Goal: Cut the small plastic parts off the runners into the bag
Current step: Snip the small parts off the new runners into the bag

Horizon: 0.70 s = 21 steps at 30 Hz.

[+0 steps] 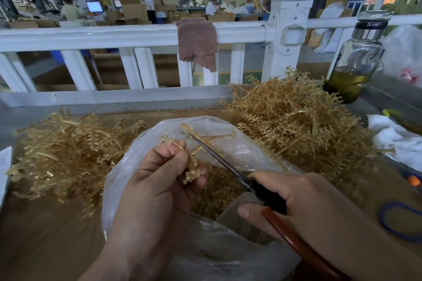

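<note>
Taken up in the middle by the bag [217,255], with the mouth crossed by the scissors [219,159] in the right hand [319,207] and half covered by the left hand [157,185] gripping a runner [193,174]. Hemmed in by the left pile [64,150] and the taller right pile [296,125], both reaching right up to the bag. Walled off behind by a rail [114,36] with a cloth [197,41] draped over it. Crowded at far right by a bottle [356,59], white wrapping [392,141] and a blue band [397,221]. Open over bare table [45,235] at near left — and above the piles.
</note>
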Each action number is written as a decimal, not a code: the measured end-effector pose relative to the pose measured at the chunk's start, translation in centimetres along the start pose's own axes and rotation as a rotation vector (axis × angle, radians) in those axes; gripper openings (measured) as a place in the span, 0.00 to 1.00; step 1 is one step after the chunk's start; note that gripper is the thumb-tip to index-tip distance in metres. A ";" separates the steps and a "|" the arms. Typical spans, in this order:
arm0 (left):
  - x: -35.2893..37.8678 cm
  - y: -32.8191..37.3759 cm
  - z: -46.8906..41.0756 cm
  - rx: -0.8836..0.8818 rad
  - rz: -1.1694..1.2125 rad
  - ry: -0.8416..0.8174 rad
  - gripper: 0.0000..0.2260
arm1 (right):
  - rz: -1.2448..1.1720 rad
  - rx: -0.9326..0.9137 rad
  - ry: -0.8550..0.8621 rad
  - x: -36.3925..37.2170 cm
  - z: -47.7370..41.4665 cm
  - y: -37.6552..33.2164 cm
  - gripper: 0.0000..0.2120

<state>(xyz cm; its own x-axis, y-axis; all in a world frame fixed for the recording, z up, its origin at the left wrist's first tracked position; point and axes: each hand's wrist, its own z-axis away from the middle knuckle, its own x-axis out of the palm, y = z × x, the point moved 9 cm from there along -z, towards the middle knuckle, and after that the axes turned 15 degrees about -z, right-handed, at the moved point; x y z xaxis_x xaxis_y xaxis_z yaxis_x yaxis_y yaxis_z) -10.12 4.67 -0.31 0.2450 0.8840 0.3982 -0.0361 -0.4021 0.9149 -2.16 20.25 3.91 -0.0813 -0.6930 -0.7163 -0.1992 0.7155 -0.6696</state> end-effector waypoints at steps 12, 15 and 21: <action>-0.8 0.8 0.2 0.094 -0.293 0.102 0.06 | 0.121 -0.034 -0.007 0.1 0.5 -0.4 0.23; -1.1 1.1 0.3 0.123 -0.358 0.124 0.09 | 0.119 -0.019 0.009 -0.2 0.6 -0.4 0.24; -1.2 1.5 0.2 0.129 -0.276 0.136 0.07 | 0.113 0.008 0.018 -0.2 0.6 -0.3 0.22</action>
<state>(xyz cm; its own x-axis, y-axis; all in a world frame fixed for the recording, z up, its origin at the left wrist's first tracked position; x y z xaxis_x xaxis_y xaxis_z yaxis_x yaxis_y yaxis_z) -10.32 2.94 0.54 0.0965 0.9840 0.1494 0.1389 -0.1620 0.9770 -1.52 20.19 4.12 -0.1203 -0.6091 -0.7839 -0.1803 0.7899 -0.5861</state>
